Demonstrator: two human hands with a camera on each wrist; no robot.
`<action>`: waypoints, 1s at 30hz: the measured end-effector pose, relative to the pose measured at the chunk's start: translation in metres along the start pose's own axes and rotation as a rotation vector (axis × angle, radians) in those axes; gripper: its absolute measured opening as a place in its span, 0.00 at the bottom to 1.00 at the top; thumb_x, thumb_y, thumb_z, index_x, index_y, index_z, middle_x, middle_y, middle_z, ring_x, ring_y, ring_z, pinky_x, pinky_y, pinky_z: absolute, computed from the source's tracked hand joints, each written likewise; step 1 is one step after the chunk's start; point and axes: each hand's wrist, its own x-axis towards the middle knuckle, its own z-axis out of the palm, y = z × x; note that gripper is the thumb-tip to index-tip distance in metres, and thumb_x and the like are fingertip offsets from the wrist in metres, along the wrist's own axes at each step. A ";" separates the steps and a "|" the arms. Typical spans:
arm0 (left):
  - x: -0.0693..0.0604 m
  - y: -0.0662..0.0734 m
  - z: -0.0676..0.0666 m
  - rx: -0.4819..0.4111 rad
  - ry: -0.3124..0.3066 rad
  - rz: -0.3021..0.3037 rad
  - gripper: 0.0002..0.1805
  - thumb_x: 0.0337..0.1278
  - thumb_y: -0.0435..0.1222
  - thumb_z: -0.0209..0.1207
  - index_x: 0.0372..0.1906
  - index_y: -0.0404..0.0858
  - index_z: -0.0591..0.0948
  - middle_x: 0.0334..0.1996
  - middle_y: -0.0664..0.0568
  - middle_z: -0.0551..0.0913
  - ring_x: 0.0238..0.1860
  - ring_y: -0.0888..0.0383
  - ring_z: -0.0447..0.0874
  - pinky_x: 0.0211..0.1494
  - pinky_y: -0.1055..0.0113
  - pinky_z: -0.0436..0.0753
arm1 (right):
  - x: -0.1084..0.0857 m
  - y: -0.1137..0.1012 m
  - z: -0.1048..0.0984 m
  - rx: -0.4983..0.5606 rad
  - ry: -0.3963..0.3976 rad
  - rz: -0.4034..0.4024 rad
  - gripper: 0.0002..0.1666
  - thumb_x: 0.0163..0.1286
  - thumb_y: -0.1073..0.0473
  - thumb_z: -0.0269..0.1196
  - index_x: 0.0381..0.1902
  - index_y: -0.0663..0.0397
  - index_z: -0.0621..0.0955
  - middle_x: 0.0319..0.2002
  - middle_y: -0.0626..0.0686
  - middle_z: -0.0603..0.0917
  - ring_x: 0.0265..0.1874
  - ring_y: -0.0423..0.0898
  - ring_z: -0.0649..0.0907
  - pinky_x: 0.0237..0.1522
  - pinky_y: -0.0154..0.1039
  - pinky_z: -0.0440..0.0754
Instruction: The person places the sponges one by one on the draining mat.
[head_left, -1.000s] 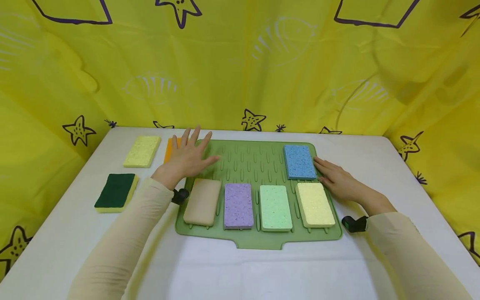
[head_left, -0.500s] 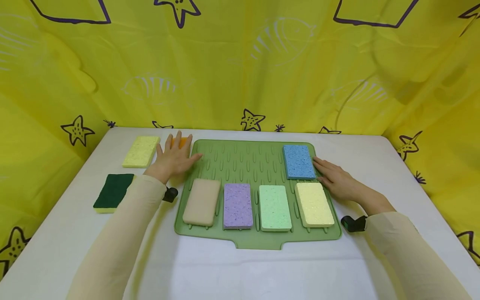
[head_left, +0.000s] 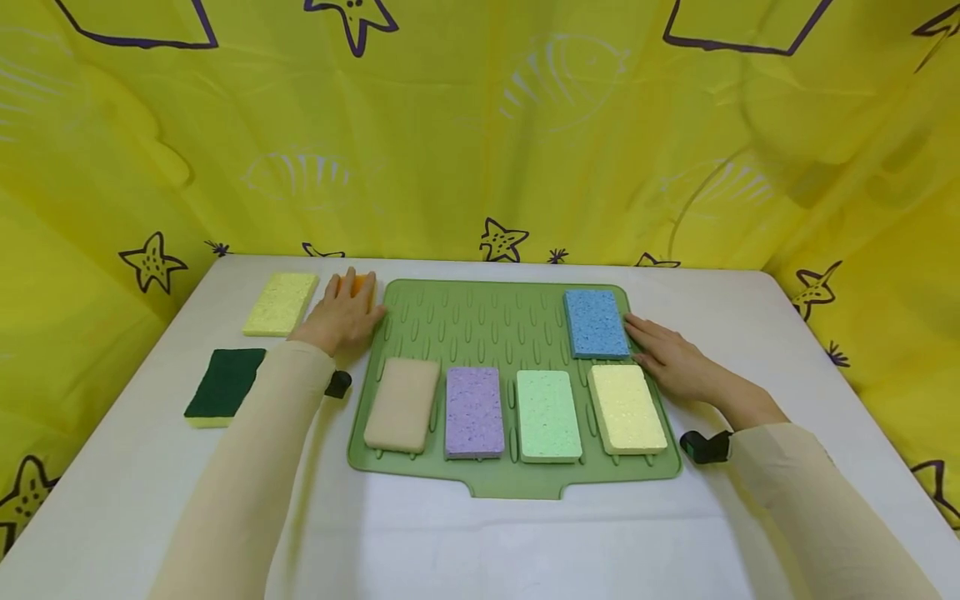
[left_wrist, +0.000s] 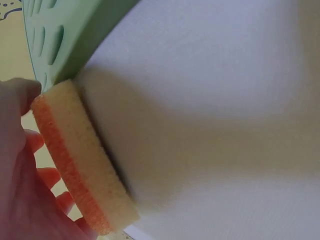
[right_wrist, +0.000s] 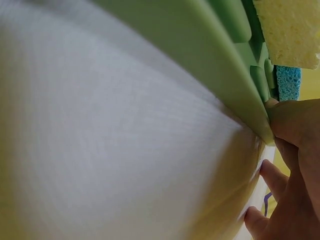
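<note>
My left hand [head_left: 341,318] lies over an orange sponge [head_left: 363,286] left of the green mat. In the left wrist view that sponge [left_wrist: 82,160] shows an orange top layer and a cream body, its thumb end close to the mat; my thumb touches that end and the fingers reach along the orange side. My right hand [head_left: 678,362] rests at the right edge of the ribbed green mat [head_left: 517,487], thumb on the rim, fingers fairly straight. Close to it are a blue sponge [head_left: 597,325] and a pale yellow sponge [head_left: 627,410] on the mat.
Beige [head_left: 402,406], purple [head_left: 474,412] and mint green sponges [head_left: 548,417] share the mat's front row. On the white table [head_left: 420,542], at left, lie a yellow sponge [head_left: 281,304] and a dark green scouring sponge [head_left: 225,385]. A yellow curtain [head_left: 450,125] hangs behind.
My left hand has moved left from over the mat's corner onto the orange sponge, and its spread fingers have drawn closer together. My right hand stays at the mat's edge.
</note>
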 end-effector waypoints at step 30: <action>-0.001 0.002 -0.003 0.111 0.234 0.114 0.27 0.78 0.37 0.37 0.74 0.29 0.53 0.73 0.21 0.48 0.75 0.24 0.44 0.76 0.38 0.54 | 0.001 0.001 0.001 0.002 -0.012 0.008 0.33 0.78 0.62 0.51 0.73 0.74 0.58 0.75 0.72 0.55 0.72 0.74 0.56 0.70 0.71 0.54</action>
